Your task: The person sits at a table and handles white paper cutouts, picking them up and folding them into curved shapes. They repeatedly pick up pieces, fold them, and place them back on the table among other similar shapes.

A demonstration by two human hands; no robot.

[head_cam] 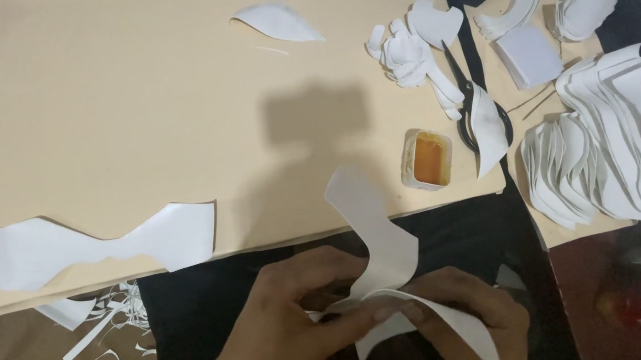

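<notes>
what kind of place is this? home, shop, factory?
Probably a small craft or piecework bench, maybe for shoe or garment parts. Both hands, left hand and right hand, hold a curved white cut piece. Stacks of similar white pieces, scissors and a small tub of amber glue lie on a beige board.

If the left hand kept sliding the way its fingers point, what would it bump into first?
The left hand points right, toward the right hand. It would probably meet that hand's fingers first, since both already pinch the same curved white piece between them.
</notes>
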